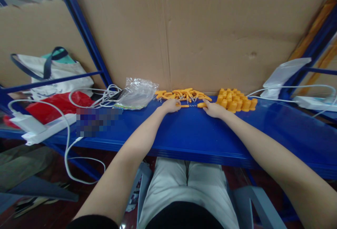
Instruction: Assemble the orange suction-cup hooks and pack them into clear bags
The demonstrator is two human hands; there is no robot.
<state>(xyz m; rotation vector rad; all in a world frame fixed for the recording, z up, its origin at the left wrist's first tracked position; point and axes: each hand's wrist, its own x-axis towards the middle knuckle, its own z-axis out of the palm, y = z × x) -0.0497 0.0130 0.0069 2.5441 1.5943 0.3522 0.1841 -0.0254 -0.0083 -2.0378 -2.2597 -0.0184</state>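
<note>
Black shirt cloth [181,218] lies nearest. Left hand [170,106] pinches a ribbed orange piece [184,106]; right hand [214,109] grasps a second orange piece [201,105], with a metal spiral [193,105] between them, above the blue surface [189,130]. Behind lie orange handles [185,92]; rightward, orange caps [233,106]. Poor alignment could perhaps make the spiral slip and prick a finger.

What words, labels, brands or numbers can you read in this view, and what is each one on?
None can be read.
White tote bag: dark printing low on its front, too small and blurred to read.
Clear plastic bag: no legible text.
Orange pieces in the row by the cardboard: no marking visible at this size.
Pixelated patch on the table: any text there is hidden.
</note>
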